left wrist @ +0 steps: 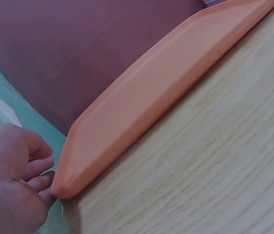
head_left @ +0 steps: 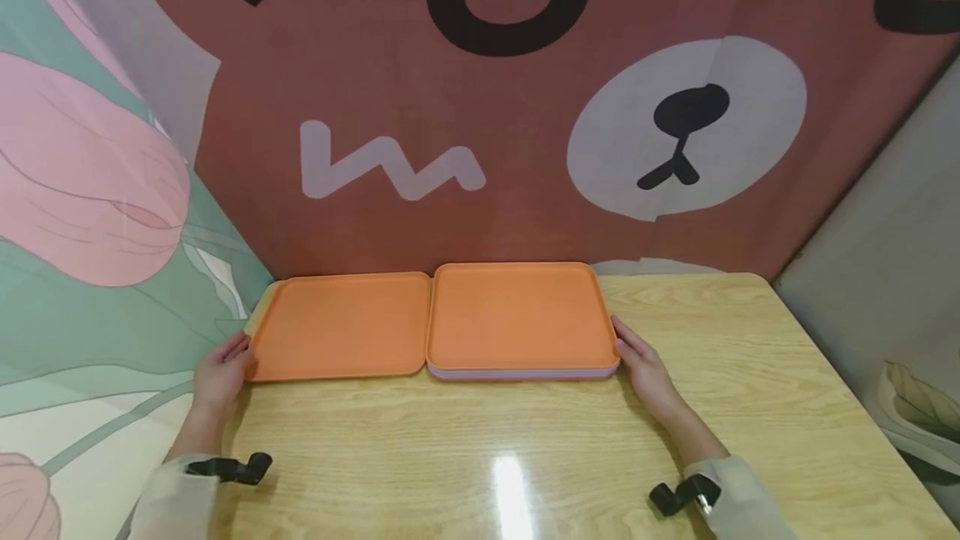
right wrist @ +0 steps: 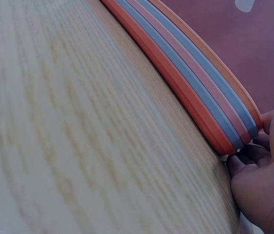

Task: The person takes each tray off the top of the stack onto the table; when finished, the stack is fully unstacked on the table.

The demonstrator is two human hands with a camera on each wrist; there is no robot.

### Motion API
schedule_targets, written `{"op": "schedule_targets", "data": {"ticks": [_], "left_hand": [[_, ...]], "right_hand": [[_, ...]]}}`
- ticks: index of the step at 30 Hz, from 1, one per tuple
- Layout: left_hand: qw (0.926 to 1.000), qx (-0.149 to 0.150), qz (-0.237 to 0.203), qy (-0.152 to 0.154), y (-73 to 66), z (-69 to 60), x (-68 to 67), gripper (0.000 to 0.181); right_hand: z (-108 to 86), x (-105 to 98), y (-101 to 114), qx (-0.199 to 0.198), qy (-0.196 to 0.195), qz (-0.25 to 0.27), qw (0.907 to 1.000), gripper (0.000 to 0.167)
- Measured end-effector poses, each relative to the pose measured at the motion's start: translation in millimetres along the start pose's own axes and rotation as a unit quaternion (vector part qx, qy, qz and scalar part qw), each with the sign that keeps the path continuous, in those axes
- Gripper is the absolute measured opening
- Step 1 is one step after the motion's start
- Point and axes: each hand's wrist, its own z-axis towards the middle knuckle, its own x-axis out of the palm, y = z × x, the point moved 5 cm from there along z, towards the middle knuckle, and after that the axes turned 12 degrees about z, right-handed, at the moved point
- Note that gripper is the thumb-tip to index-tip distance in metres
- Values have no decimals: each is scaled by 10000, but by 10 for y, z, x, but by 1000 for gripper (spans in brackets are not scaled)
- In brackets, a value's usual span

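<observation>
A single orange tray (head_left: 345, 327) lies flat at the table's back left. Right beside it, edges meeting, stands a stack of trays (head_left: 522, 317). An orange tray tops the stack, and in the right wrist view grey-blue, pink and orange-red tray rims (right wrist: 195, 83) show beneath. My left hand (head_left: 220, 377) touches the single tray's left edge near its front corner, fingers slightly bent. At the stack's right side, my right hand (head_left: 651, 373) rests its fingers against the rims near the front corner. Neither hand wraps around a tray; the far fingertips are partly hidden.
Both trays lie on a wood-grain table (head_left: 420, 457), close to its back edge. Behind rises a brown curtain (head_left: 390, 232) with a printed bear face. A green floral cloth (head_left: 112, 332) hangs at the left. Each wrist carries a black camera mount (head_left: 686, 494).
</observation>
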Motion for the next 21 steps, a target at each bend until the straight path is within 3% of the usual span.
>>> {"op": "schedule_targets", "data": {"ticks": [5, 8, 10, 12, 14, 18, 21], "left_hand": [[9988, 156, -121, -442, -105, -44, -30, 52], [9950, 329, -488, -808, -195, -93, -35, 47], [9907, 628, -846, -857, -294, -140, 5, 42], [9853, 979, -1247, -638, -419, -200, 94, 38], [9813, 1380, -1323, -229, -562, -271, 232, 36], [9732, 1978, -955, 681, -815, -410, 579, 42], [9669, 2105, -710, 1258, -941, -472, 834, 46]], "right_hand": [[-13, 17, 12, -8, 68, 59, 10000, 61], [-17, 28, 19, -57, 170, -32, 9998, 66], [-12, 31, 27, -116, 220, -149, 9996, 70], [-5, 32, 33, -150, 255, -228, 9993, 74], [3, 30, 37, -149, 256, -321, 9990, 75], [13, 25, 48, -177, 238, -448, 9986, 74], [19, 32, 55, -248, 249, -426, 9985, 72]]}}
